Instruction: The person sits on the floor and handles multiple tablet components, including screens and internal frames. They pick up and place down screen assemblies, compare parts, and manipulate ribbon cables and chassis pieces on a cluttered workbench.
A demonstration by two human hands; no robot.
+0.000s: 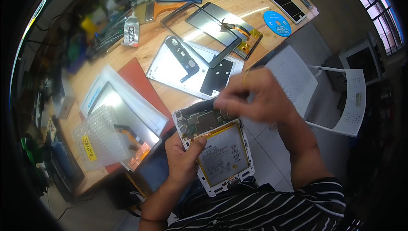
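Note:
My left hand [183, 156] grips an opened white tablet [250, 149] by its left side, the thumb lying over the inner edge. Inside the tablet sit a large grey battery [223, 156] with yellow edges and, above it, a dark circuit board [207, 122]. At the board's upper right corner is my right hand [255, 97], its fingers pinched together and slightly blurred. Whatever they hold, if anything, is hidden. Just beyond the tablet lies a white back cover [163, 68] with black patches. A black-bordered glass panel [216, 62] rests across it.
On the wooden table [148, 54] are a screen panel [206, 16], a blue disc [277, 23], a glue tube [131, 31], an orange scraper [170, 9] and another screen [111, 97] beside bubble wrap [100, 139]. A white chair [293, 69] stands at the right.

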